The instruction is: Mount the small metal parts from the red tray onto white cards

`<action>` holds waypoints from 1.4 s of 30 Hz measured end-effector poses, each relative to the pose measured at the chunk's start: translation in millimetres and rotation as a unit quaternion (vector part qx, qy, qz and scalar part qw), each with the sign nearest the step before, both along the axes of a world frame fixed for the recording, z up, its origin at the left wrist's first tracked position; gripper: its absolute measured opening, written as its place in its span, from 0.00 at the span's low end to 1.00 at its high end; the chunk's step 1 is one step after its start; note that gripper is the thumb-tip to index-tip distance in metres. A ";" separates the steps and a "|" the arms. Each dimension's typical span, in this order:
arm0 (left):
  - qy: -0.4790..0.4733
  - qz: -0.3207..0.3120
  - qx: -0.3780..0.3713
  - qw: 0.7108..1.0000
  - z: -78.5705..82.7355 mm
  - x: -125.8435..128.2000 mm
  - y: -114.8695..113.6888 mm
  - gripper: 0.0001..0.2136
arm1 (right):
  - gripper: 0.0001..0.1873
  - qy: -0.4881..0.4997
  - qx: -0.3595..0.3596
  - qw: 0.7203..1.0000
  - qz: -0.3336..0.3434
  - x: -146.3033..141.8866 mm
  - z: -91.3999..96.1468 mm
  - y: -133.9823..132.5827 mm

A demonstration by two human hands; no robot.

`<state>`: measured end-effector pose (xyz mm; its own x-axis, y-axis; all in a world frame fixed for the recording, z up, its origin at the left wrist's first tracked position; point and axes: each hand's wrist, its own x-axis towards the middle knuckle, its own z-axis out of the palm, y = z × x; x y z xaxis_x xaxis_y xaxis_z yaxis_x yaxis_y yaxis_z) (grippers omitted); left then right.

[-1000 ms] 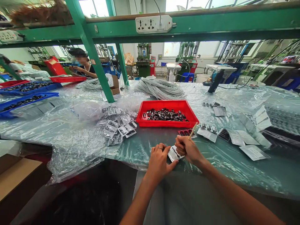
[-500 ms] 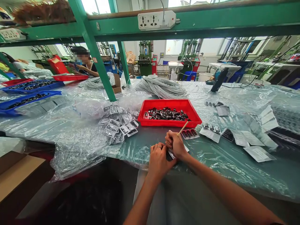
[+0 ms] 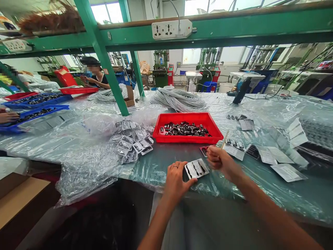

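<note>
My left hand grips the left edge of a small silvery pack on the table, thumb at its lower edge and fingers at the upper. Dark, torn-looking strips run across the pack's face. Closed in a fist, my right hand holds a thin pale stick that points upward, to the right of the pack. Just behind that hand a pack with a red tint is partly hidden. A red tray holding several small black and metallic parts stands beyond both hands.
A heap of silvery packs lies left of the tray. Opened packs and white cards are spread at the right. Coiled grey cable lies behind. A green post rises at left; a co-worker's hand is over a blue tray.
My right hand has moved right, off the pack, with the stick still in it. The pack's face is now uncovered. A co-worker's hand has appeared at the far left.
</note>
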<state>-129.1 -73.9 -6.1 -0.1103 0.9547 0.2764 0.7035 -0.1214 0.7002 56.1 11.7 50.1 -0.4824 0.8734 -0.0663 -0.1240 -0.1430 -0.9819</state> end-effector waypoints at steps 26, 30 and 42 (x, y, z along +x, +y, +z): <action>-0.634 -0.071 0.055 0.768 56.9 -31.1 222.8 0.14 | 0.15 -0.187 0.446 0.859 -0.169 -85.8 13.7 153.4; -0.600 -0.080 0.064 0.793 54.2 -34.9 218.5 0.16 | 0.08 -0.130 0.418 0.886 -0.155 -83.0 9.0 153.8; -0.552 0.044 0.125 0.823 52.9 -36.9 211.0 0.19 | 0.17 -0.332 0.358 0.867 -0.097 -74.1 38.8 142.3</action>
<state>-166.0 137.2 46.8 -0.4920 0.8581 0.1473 -0.3309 -0.3408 0.8800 -18.0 154.0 88.9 -0.3852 0.8658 0.3194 0.5486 0.4932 -0.6751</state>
